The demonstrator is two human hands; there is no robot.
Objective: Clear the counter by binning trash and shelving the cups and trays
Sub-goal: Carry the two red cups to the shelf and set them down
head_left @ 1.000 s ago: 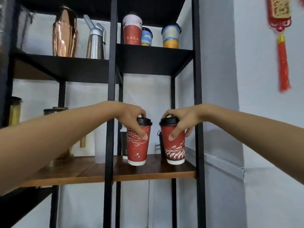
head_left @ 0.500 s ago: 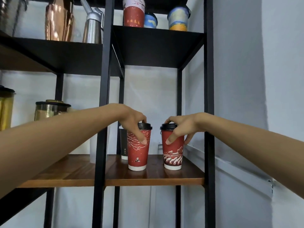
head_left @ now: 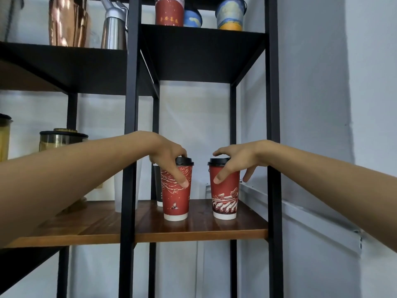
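Observation:
Two red paper cups with black lids stand upright on the wooden shelf (head_left: 193, 229). My left hand (head_left: 169, 153) is closed round the top of the left red cup (head_left: 177, 198), thumb down its front and a finger on the lid. My right hand (head_left: 238, 155) hovers at the right red cup (head_left: 225, 196). Its thumb still rests on the cup's front, while the other fingers are spread and hang off to the cup's right. Both cup bases sit flat on the wood, a small gap between them.
A black cup (head_left: 158, 186) and a frosted tumbler (head_left: 126, 190) stand behind the left cup. Black frame posts (head_left: 129, 147) (head_left: 272, 104) flank the bay. The upper shelf holds paper cups (head_left: 169, 11), a copper vessel (head_left: 68, 20) and a steel dispenser (head_left: 113, 29). A glass jar (head_left: 58, 140) sits at the left.
The view has moved closer and tilted slightly up. My right hand's fingers have come off the right cup and spread apart. The cups stay where they stand.

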